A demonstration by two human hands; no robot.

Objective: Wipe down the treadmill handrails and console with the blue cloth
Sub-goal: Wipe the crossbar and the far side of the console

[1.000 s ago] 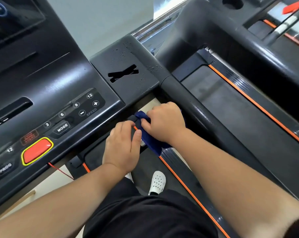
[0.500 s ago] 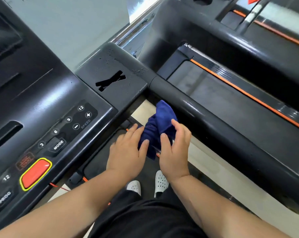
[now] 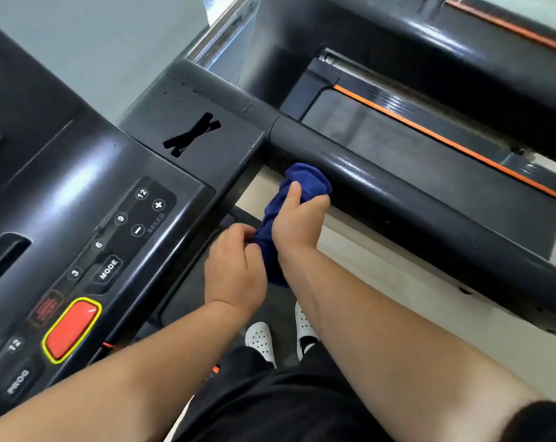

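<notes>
The blue cloth [image 3: 305, 183] is bunched into a long roll just below the black right handrail [image 3: 398, 199], its upper end close to the rail where the rail meets the console. My right hand [image 3: 297, 224] grips the cloth's upper part, thumb across it. My left hand [image 3: 235, 269] pinches the lower end of the cloth. The black console [image 3: 88, 173] with speed buttons and a red stop button [image 3: 71, 328] fills the left.
A second treadmill with an orange-striped deck [image 3: 445, 141] stands beyond the handrail on the right. A black X of tape [image 3: 192, 134] marks the console's corner panel. My white shoes [image 3: 262, 341] stand on the belt below; pale floor shows between the machines.
Both hands have lifted the cloth up toward the handrail. My right hand shifted from beside the cloth to a full grip on its upper part; my left hand now pinches the lower end.
</notes>
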